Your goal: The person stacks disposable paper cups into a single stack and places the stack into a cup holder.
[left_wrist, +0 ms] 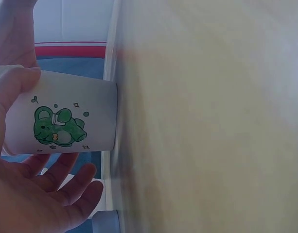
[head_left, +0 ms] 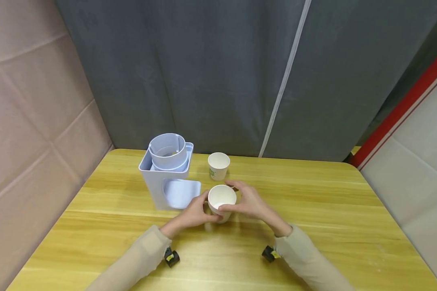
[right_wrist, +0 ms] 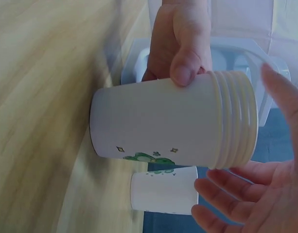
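Observation:
A stack of white paper cups (head_left: 222, 196), printed with a green cartoon animal (left_wrist: 59, 126), stands upright between the hands, its base right at the tabletop. Several nested rims (right_wrist: 236, 119) show at its mouth. The left hand (head_left: 196, 212) holds the stack from the left, thumb across the near side and fingers round the far side. At the right of the rims is the right hand (head_left: 249, 200), thumb and fingers spread about the mouth. Its thumb (right_wrist: 285, 94) stands off the rim in the right wrist view. Just behind the stack stands a single paper cup (head_left: 218, 165).
To the left sits a pale blue plastic container (head_left: 154, 188) with a round open cylinder (head_left: 169, 155) in its top and a flat tray (head_left: 183, 194) at its side. Behind the wooden table (head_left: 324, 210) hangs a grey curtain (head_left: 211, 76).

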